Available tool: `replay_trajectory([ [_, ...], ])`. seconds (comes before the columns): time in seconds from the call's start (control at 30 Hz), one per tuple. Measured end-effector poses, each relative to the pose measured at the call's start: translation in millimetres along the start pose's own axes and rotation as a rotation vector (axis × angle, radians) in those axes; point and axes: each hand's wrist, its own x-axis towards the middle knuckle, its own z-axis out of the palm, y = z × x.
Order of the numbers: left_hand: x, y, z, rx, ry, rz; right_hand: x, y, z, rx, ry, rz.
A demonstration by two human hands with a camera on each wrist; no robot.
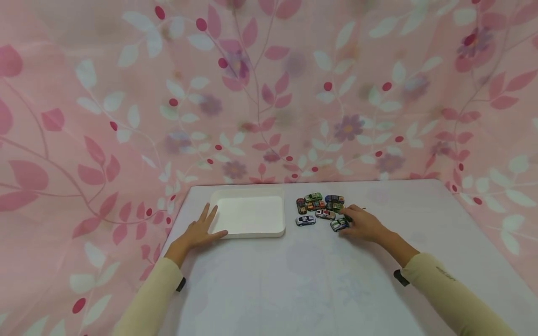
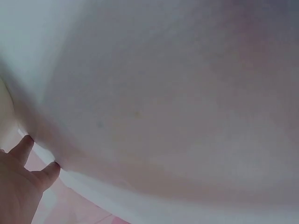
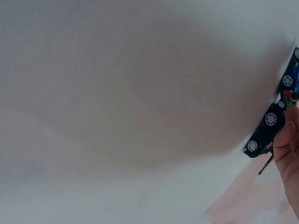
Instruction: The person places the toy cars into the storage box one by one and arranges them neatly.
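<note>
My left hand (image 1: 201, 232) rests with spread fingers at the near left corner of a white tray (image 1: 248, 235). In the left wrist view two of its fingertips (image 2: 53, 168) touch a pale edge. On the right, my right hand (image 1: 363, 225) pinches a dark toy car (image 3: 265, 131) at the right side of a group of small toy cars. A thin dark rod sticks out by it. Right by the fingers lie a white-and-green toy car (image 1: 338, 225) and a green toy car (image 1: 335, 206). The held car is mostly hidden by the hand in the head view.
Between tray and right hand lie a silver car (image 1: 305, 220), a white-and-red car (image 1: 325, 214), an orange car (image 1: 316, 206), a dark red car (image 1: 301, 206), a lime car (image 1: 313, 197) and a blue car (image 1: 335, 199). A floral curtain (image 1: 269, 93) hangs behind the white table (image 1: 294, 280).
</note>
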Motion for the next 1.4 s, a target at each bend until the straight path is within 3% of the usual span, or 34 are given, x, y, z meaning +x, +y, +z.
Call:
replay_trajectory([
  [0.33,0.5,-1.4,0.1,0.006,-0.01,-0.002,8.9,5.2,11.2,-0.038,-0.047,-0.023],
  [0.67,-4.5,-6.6,-1.4,0.007,0.022,-0.017,15.3,-13.0,13.6,-0.147,-0.07,-0.038],
  [0.87,-1.9,1.8,-4.2,0.006,-0.014,-0.01,8.4,-11.3,2.1,-0.086,-0.055,-0.043],
  [1.07,14.2,13.0,0.4,-0.016,-0.044,0.0,-0.4,-7.0,-12.7,-0.011,0.021,-0.061],
  [1.17,11.5,13.1,-1.7,-0.041,-0.044,-0.001,8.6,-14.4,-12.4,0.029,0.056,-0.061],
  [1.4,0.9,7.7,-9.6,-0.163,-0.038,-0.108,56.8,-48.0,-9.3,0.103,0.106,-0.082],
])
